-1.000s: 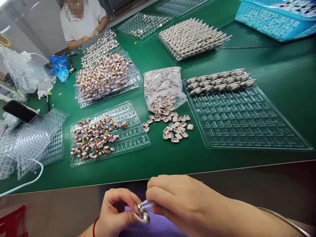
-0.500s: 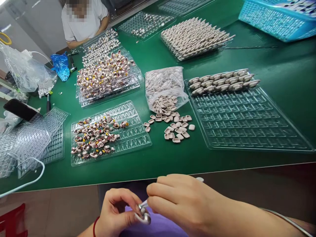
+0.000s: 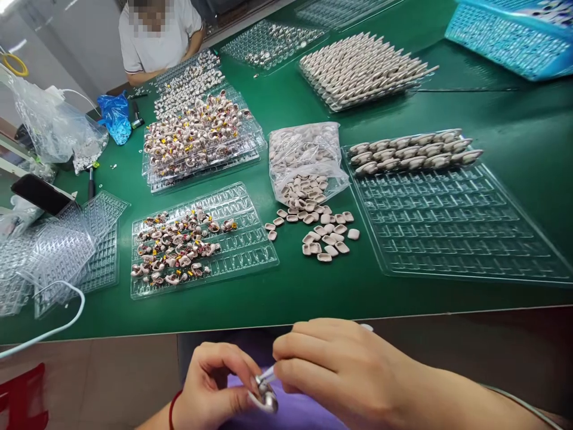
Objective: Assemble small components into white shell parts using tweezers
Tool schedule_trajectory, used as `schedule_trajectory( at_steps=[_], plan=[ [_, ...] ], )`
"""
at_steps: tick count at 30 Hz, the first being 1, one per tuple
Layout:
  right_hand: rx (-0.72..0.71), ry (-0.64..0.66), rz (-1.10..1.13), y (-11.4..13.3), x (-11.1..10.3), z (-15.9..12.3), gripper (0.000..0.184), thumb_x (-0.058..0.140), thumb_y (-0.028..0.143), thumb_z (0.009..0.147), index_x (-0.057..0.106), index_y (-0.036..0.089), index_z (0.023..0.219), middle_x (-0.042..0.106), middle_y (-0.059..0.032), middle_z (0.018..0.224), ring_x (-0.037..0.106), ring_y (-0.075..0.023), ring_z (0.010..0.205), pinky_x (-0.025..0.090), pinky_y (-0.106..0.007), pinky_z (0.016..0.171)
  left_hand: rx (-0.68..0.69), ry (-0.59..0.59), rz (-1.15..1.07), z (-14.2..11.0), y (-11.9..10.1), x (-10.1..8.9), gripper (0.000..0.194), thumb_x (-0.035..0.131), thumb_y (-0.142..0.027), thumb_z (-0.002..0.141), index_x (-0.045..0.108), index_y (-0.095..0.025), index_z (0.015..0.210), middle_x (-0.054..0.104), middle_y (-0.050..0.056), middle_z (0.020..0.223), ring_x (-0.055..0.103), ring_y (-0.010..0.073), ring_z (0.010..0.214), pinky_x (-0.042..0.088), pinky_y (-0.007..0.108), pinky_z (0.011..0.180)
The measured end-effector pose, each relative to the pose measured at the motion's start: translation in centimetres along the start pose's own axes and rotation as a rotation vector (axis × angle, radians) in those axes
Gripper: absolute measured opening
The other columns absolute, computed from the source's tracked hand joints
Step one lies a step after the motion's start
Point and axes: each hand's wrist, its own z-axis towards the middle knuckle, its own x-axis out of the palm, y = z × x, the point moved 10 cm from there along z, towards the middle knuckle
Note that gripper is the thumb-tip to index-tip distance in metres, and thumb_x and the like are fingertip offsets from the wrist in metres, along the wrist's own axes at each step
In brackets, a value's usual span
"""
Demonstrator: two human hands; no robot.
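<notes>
Below the table edge, my left hand [image 3: 215, 385] pinches a small shiny shell-shaped part [image 3: 266, 399] between thumb and fingers. My right hand [image 3: 340, 370] is closed around a thin silvery tool [image 3: 267, 376] whose tip touches that part. Straight ahead on the green table [image 3: 313, 292] lie loose beige caps [image 3: 324, 236] spilling from a clear bag [image 3: 304, 158]. A clear tray [image 3: 201, 239] to the left holds several wired pieces. A large clear tray [image 3: 452, 221] to the right has one row of finished pieces [image 3: 414, 149] at its far end.
Stacked trays of wired pieces [image 3: 197, 137] and beige parts [image 3: 364, 68] fill the far table. Empty clear trays [image 3: 58, 251], a white cable [image 3: 49, 331] and a phone [image 3: 38, 194] lie left. A blue basket [image 3: 510, 36] stands far right. Another person [image 3: 156, 36] sits opposite.
The view has shifted slightly, so the table contents sit a little to the right. My hands stay together on the small part, with only slight finger movement.
</notes>
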Motion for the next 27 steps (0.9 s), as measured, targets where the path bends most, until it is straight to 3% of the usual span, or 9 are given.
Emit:
schedule_trajectory(
  at_steps=[7, 15, 19, 24, 27],
  plan=[
    [0.004, -0.036, 0.037, 0.6, -1.1, 0.3, 0.042, 0.024, 0.014, 0.103, 0.062, 0.018, 0.085, 0.062, -0.0027, 0.070, 0.049, -0.0148, 0.060, 0.032, -0.027, 0.056, 0.016, -0.010, 0.013, 0.0, 0.1, -0.2, 0.006, 0.081, -0.013, 0.070, 0.076, -0.015, 0.071, 0.077, 0.007, 0.073, 0.068, 0.0145, 0.064, 0.052, 0.022, 0.064],
    [-0.036, -0.040, -0.038, 1.0, -0.9, 0.6, 0.051, 0.015, 0.016, 0.103, 0.060, 0.018, 0.079, 0.059, -0.0023, 0.067, 0.044, -0.0162, 0.056, 0.028, -0.030, 0.052, 0.016, -0.010, 0.016, 0.1, 0.0, -0.1, 0.006, 0.081, -0.012, 0.070, 0.077, -0.015, 0.071, 0.077, 0.007, 0.072, 0.067, 0.0139, 0.063, 0.051, 0.022, 0.063],
    [-0.038, 0.052, -0.078, 1.4, -0.5, 0.9, 0.045, 0.022, 0.014, 0.102, 0.060, 0.018, 0.079, 0.059, -0.0023, 0.068, 0.045, -0.0165, 0.057, 0.028, -0.031, 0.052, 0.010, 0.001, 0.011, 0.0, 0.1, 0.0, 0.007, 0.081, -0.011, 0.070, 0.078, -0.016, 0.073, 0.077, 0.006, 0.072, 0.066, 0.0136, 0.064, 0.051, 0.022, 0.064],
    [-0.044, -0.037, -0.042, 1.4, -1.1, 0.6, 0.050, 0.016, 0.015, 0.102, 0.062, 0.018, 0.081, 0.059, -0.0031, 0.066, 0.043, -0.0167, 0.054, 0.029, -0.032, 0.050, 0.016, 0.008, -0.001, -0.1, 0.1, 0.0, 0.008, 0.080, -0.009, 0.071, 0.078, -0.017, 0.074, 0.077, 0.006, 0.073, 0.067, 0.0134, 0.064, 0.051, 0.021, 0.064],
    [-0.033, 0.003, -0.044, 1.2, -0.8, 0.6, 0.054, 0.013, 0.014, 0.102, 0.064, 0.018, 0.084, 0.061, -0.0042, 0.068, 0.046, -0.0169, 0.056, 0.032, -0.032, 0.051, 0.009, 0.003, 0.003, -0.1, 0.3, -0.1, 0.010, 0.080, -0.007, 0.070, 0.078, -0.017, 0.074, 0.078, 0.006, 0.075, 0.067, 0.0136, 0.065, 0.051, 0.021, 0.065]
  ],
)
